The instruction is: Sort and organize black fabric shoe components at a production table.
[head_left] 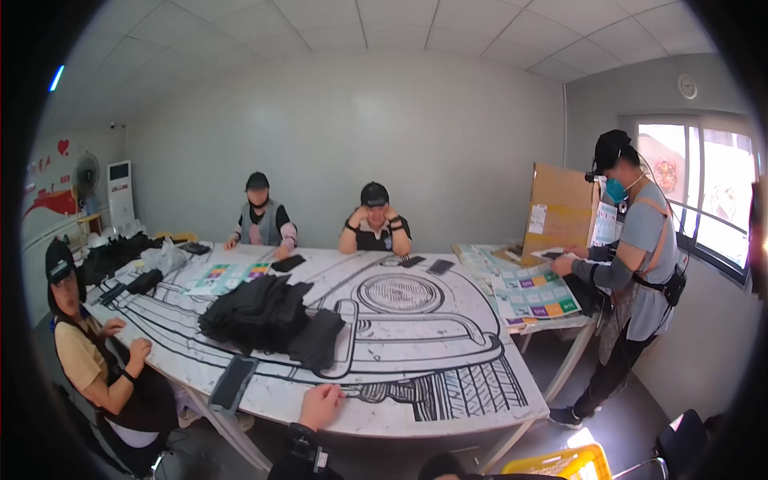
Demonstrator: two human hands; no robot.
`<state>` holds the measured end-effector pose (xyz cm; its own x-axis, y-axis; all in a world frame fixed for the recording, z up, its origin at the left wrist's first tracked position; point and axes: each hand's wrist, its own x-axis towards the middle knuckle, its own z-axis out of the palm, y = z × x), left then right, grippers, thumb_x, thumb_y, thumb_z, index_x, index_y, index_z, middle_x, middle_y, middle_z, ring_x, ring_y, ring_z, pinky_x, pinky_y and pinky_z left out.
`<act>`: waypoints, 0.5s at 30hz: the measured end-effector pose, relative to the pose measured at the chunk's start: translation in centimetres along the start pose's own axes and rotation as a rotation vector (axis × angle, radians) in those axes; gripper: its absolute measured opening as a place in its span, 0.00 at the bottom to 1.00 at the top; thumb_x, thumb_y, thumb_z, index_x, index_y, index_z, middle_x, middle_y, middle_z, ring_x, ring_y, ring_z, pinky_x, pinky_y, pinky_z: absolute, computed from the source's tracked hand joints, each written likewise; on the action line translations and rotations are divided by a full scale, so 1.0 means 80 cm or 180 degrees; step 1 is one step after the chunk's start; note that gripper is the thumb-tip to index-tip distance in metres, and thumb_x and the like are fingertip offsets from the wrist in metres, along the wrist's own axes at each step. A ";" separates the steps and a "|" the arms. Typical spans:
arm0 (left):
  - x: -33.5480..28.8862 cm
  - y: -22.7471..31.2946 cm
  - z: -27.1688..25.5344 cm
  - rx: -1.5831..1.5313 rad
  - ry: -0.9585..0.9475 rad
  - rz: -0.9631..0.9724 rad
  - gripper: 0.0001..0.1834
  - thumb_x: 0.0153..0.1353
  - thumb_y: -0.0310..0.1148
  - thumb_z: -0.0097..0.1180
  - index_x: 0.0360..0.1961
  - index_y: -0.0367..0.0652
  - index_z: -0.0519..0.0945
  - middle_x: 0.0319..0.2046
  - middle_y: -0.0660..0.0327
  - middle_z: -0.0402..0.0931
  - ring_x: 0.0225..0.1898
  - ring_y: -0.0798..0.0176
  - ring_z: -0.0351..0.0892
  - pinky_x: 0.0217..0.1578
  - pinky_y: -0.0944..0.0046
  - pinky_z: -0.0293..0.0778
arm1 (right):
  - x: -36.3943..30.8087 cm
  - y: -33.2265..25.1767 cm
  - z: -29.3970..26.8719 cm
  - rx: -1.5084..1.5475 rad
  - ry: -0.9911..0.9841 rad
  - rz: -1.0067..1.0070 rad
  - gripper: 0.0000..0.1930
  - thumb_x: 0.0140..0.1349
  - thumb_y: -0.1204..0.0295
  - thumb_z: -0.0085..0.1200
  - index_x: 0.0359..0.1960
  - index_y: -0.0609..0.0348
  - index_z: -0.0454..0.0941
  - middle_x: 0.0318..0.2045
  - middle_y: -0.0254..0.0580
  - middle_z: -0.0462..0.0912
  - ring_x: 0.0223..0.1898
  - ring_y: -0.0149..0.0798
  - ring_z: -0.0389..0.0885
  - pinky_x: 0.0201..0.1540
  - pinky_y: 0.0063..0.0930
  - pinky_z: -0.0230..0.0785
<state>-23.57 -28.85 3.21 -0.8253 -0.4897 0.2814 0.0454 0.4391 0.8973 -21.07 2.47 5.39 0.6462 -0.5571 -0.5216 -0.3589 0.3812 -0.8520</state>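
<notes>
Of the wearer's hands, only the left hand (320, 405) shows: it rises from the lower edge and rests on the near rim of the bench (448, 392), fingers loosely curled and clamped on nothing; a dark band sits on its wrist. The right hand is out of view. The bench is a wide white top covered with a bold black line drawing. Just left of the hand lies a flat black rectangular phone (233, 382). Beyond it, mid-bench, sits a heap of folded black cloth (268, 320). Three seated people ring the far and left sides; a fourth stands at right over colourful printed sheets (534, 293), beside a brown cardboard box (560, 210).
</notes>
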 end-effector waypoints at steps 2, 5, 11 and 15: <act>-0.002 0.009 0.003 0.0001 0.0051 0.0083 0.18 0.72 0.39 0.53 0.31 0.38 0.86 0.19 0.62 0.80 0.23 0.67 0.78 0.31 0.64 0.72 | -0.047 -0.017 -0.015 0.0158 0.0615 -0.0373 0.50 0.62 0.60 0.70 0.77 0.56 0.46 0.72 0.53 0.58 0.62 0.46 0.76 0.51 0.34 0.80; -0.010 0.015 -0.002 -0.0114 0.0084 -0.0079 0.18 0.71 0.39 0.53 0.31 0.38 0.85 0.19 0.62 0.80 0.23 0.68 0.78 0.31 0.65 0.72 | -0.123 -0.020 -0.035 0.0536 0.2270 -0.0635 0.38 0.66 0.62 0.64 0.71 0.56 0.56 0.61 0.47 0.70 0.48 0.37 0.81 0.43 0.28 0.76; -0.001 0.010 0.010 -0.0224 0.0086 -0.0135 0.18 0.71 0.41 0.54 0.30 0.38 0.85 0.18 0.62 0.78 0.23 0.68 0.76 0.29 0.65 0.70 | -0.183 0.096 -0.077 0.0983 0.5617 -0.1218 0.06 0.68 0.72 0.57 0.42 0.61 0.78 0.26 0.33 0.80 0.24 0.23 0.75 0.27 0.17 0.65; -0.001 -0.002 0.000 -0.0459 0.0218 -0.0096 0.17 0.71 0.37 0.53 0.29 0.38 0.85 0.17 0.67 0.74 0.22 0.74 0.70 0.26 0.67 0.65 | -0.162 0.120 -0.100 0.1298 0.5814 -0.1502 0.06 0.68 0.71 0.59 0.39 0.61 0.79 0.26 0.31 0.79 0.24 0.23 0.74 0.28 0.18 0.66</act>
<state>-23.52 -28.90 3.07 -0.7874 -0.5534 0.2716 0.1056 0.3129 0.9439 -38.28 7.41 3.62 -0.8468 -0.5270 0.0724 -0.0631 -0.0355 -0.9974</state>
